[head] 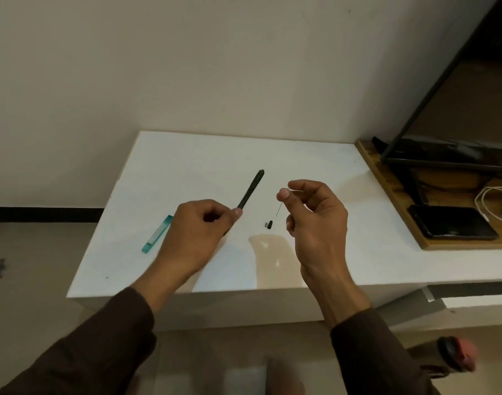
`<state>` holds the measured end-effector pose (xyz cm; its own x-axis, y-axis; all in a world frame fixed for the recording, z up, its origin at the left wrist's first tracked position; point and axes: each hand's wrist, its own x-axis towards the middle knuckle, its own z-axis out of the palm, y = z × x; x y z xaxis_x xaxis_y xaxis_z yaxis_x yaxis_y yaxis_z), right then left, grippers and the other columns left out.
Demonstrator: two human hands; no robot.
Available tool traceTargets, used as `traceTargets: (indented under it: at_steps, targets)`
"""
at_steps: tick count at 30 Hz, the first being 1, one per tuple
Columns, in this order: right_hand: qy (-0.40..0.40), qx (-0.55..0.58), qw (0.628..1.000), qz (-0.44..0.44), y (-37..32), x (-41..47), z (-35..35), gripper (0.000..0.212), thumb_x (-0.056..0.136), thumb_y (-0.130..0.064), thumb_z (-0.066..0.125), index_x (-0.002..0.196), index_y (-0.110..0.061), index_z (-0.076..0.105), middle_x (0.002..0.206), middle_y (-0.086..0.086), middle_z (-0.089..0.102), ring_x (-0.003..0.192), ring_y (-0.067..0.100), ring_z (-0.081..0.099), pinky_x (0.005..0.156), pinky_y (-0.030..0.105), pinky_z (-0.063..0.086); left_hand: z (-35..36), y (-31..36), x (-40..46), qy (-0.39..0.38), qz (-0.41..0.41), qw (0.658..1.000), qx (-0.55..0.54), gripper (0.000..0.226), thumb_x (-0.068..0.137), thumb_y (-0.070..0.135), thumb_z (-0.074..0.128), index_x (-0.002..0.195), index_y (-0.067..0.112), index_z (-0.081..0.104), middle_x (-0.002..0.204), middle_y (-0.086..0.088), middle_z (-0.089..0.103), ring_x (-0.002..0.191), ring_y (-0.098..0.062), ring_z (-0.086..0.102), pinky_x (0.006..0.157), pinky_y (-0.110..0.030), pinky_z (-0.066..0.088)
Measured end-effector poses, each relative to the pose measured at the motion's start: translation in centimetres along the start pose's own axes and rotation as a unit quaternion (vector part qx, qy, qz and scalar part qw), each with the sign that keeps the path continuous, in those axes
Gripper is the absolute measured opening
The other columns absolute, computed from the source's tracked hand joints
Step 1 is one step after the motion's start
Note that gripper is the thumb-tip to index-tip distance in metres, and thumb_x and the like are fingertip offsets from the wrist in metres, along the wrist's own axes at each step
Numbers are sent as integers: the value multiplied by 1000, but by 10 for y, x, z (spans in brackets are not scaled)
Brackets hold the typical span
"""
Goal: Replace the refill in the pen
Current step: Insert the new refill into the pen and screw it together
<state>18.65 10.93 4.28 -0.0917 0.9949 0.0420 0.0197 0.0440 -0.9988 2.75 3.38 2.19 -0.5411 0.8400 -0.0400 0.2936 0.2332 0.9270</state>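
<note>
My left hand [198,232] grips the lower end of a black pen barrel [251,189], which points up and to the right over the white table [187,155]. My right hand [312,220] pinches a very thin dark lead-like refill [278,210] between thumb and forefinger; it hangs down from the fingers, to the right of the barrel. A small black cap piece [269,224] lies on the table below the refill. A teal transparent refill case [158,234] lies flat to the left of my left hand.
A wooden shelf [386,181] adjoins the table on the right, with a black phone [452,222], a white cable [489,201] and a dark screen stand [443,155]. A wall rises behind the table. The floor lies to the left and below.
</note>
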Motion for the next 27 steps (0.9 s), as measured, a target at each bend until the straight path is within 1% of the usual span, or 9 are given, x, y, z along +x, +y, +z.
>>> traceTargets:
  at_steps: [2,5,9,14,16,20,22,26,27]
  targets:
    - [0,-27,999,-21,-1,1,2,10,94,-18,74,103,-22,77,95,-3,77,67,13,60,56,15,50,-11,7,-1,-29,2,996,-80,22,91,38,71,85,19,79,79,1,77,65,-2,63,63,-15,47]
    - [-19,-33,999,-34,-7,1,7,12,94,-19,73,105,-22,79,94,-6,77,58,4,56,56,14,52,-23,11,0,-82,16,984,-158,17,92,30,70,94,16,79,86,-3,78,77,-11,65,71,-30,49]
    - [-32,-25,997,-62,-18,-2,14,13,95,-26,72,105,-24,79,92,-7,78,58,2,56,59,14,51,-36,11,-3,-124,33,979,-161,27,84,36,69,97,14,79,90,-5,79,80,-15,67,76,-36,51]
    - [-75,-24,991,-111,-29,-11,21,18,92,-40,71,101,-27,80,89,-12,77,66,25,55,60,26,51,-48,8,-9,-143,44,983,-108,21,84,34,68,92,18,79,89,-4,80,80,-11,70,79,-35,54]
    - [-88,-17,989,-115,-30,-13,23,15,89,-37,76,100,-29,80,87,-12,77,64,20,56,60,24,52,-51,9,-10,-150,49,983,-95,18,85,33,69,91,19,79,89,-3,80,81,-11,71,79,-32,53]
    - [-103,6,990,-100,-33,-14,23,8,86,-30,80,94,-28,81,80,19,70,67,39,49,59,32,50,-57,12,-12,-163,53,980,-98,19,81,33,71,90,18,79,89,-5,80,83,-13,71,81,-32,54]
    - [-111,22,990,-89,-34,-16,24,8,85,-29,81,92,-27,82,79,26,65,64,37,44,58,26,48,-57,15,-13,-159,56,978,-124,23,79,33,72,94,17,79,90,-7,80,84,-18,73,83,-35,56]
    - [-134,24,986,-92,-33,-22,30,9,86,-27,81,94,-24,82,65,8,65,61,32,45,57,32,47,-54,28,-13,-136,69,973,-173,29,81,28,72,106,15,79,92,-9,80,81,-27,75,83,-33,62]
    - [-139,20,985,-97,-34,-23,32,9,86,-27,81,95,-24,83,66,12,65,61,35,45,57,37,46,-54,29,-12,-125,77,974,-171,25,83,25,72,106,15,79,92,-9,80,79,-27,75,82,-33,63]
